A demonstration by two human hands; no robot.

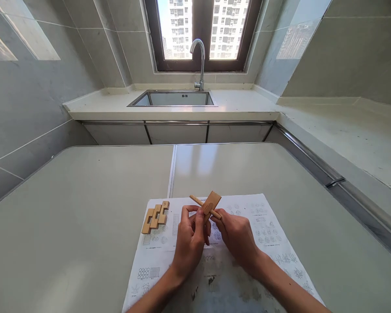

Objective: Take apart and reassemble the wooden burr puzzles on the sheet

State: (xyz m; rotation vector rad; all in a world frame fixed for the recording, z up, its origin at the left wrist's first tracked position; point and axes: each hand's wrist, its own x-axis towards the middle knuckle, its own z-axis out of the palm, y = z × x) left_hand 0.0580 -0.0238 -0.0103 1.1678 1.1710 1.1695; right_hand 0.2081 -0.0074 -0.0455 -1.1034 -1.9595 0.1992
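Observation:
My left hand (192, 234) is closed, thumb and fingers pinching a flat wooden puzzle piece (214, 198) that tilts up to the right. A slimmer wooden puzzle piece (195, 199) crosses it, one end sticking out to the upper left. The fingers of my right hand (236, 230) close on the other end, at the lower right. Whether the two pieces interlock at the crossing I cannot tell. Left of my hands, three notched wooden puzzle pieces (155, 217) lie side by side, slanted, on the printed paper sheet (280, 248).
The sheet, covered with small line drawings and dark smudges, rests on a pale table (84, 217) with a seam (172, 169). Beyond the table are a white counter (241, 100), a sink (179, 100), a tap (201, 65) and a window. Another counter (355, 126) runs along the right.

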